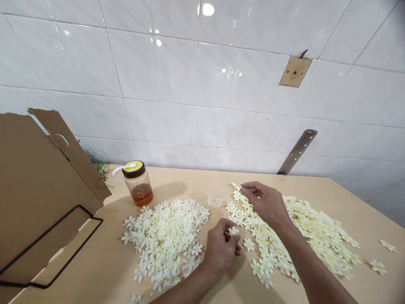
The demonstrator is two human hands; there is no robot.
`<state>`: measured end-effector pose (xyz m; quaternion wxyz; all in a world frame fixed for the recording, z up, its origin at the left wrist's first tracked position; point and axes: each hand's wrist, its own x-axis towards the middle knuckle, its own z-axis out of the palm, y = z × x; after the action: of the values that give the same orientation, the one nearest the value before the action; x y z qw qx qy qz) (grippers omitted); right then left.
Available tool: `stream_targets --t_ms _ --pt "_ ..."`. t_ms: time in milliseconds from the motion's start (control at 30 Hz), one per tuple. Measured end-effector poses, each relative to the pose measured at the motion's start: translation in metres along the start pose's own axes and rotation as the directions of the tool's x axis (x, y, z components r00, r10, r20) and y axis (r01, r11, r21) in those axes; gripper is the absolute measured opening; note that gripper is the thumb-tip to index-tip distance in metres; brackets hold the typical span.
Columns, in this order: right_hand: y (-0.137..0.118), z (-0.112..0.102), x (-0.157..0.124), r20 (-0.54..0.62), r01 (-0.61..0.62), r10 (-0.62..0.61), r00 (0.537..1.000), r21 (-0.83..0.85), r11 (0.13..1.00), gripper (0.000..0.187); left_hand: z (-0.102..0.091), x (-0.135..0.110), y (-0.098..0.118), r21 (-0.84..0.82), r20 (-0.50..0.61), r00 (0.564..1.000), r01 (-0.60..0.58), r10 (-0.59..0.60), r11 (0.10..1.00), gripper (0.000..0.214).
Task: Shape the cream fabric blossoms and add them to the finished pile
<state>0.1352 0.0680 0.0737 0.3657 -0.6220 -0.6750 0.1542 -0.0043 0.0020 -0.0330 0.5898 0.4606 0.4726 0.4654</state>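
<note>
My left hand (220,249) is closed in a pinch on a small white artificial flower (233,231), held just above the tabletop. Up and to the right, my right hand (265,202) hovers over the far end of a loose spread of pale yellow-white flowers (262,240). Its thumb and forefinger are pressed together, and I cannot make out what is between them. Left of my left hand lies a heap of whiter flowers (171,236). A small clear cup (215,199) stands between the two groups, beyond my left hand.
A jar (142,192) with a yellow-and-brown lid and amber liquid stands at the back left. Cardboard (38,181) and a black wire frame (72,249) take up the left side. More flowers (319,232) lie right of my right forearm. A metal bracket (297,152) leans by the tiled wall (177,71).
</note>
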Motion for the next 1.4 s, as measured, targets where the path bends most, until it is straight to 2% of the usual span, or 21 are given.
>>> stream_targets --t_ms 133,267,400,567,733,867,967,1067,1200,1400 --pt "0.021 0.005 -0.036 0.068 -0.11 0.101 0.993 0.138 0.984 0.034 -0.004 0.005 0.003 0.012 -0.015 0.999 -0.051 0.051 0.999 0.025" --pt "0.035 0.015 -0.06 0.137 -0.109 0.079 0.987 0.224 0.969 0.031 -0.005 0.005 0.013 0.049 -0.015 0.999 -0.038 0.039 0.998 0.024" --pt "0.039 0.019 -0.071 0.183 -0.06 0.012 0.983 0.258 0.964 0.029 -0.005 0.003 0.022 0.118 -0.016 0.997 -0.071 0.074 0.99 0.023" --pt "0.038 0.024 -0.081 0.19 0.02 -0.063 0.98 0.217 0.976 0.023 -0.006 0.0 0.021 0.253 0.013 0.979 -0.201 0.205 0.946 0.017" --pt "0.036 0.029 -0.085 0.158 0.011 -0.046 0.986 0.215 0.977 0.019 -0.004 -0.003 0.02 0.211 0.096 0.965 -0.26 0.244 0.942 0.021" --pt "0.036 0.031 -0.087 0.11 -0.028 0.005 0.994 0.212 0.977 0.02 -0.001 -0.001 0.024 0.063 0.133 0.973 -0.196 0.186 0.979 0.027" --pt "0.037 0.032 -0.088 0.035 0.027 -0.033 0.999 0.148 0.989 0.021 0.0 0.001 0.026 -0.019 0.149 0.979 -0.14 0.141 0.99 0.03" --pt "0.038 0.033 -0.089 -0.01 0.082 -0.081 0.997 0.092 0.992 0.021 -0.001 -0.001 0.027 -0.072 0.117 0.991 -0.061 0.069 0.996 0.033" --pt "0.037 0.034 -0.091 0.029 0.084 -0.087 0.996 0.098 0.992 0.021 -0.003 -0.006 0.026 -0.158 0.051 0.998 0.046 -0.039 0.986 0.037" --pt "0.034 0.042 -0.094 0.106 0.101 -0.113 0.988 0.12 0.988 0.024 -0.014 -0.015 0.024 -0.181 0.001 0.997 0.078 -0.08 0.98 0.036"
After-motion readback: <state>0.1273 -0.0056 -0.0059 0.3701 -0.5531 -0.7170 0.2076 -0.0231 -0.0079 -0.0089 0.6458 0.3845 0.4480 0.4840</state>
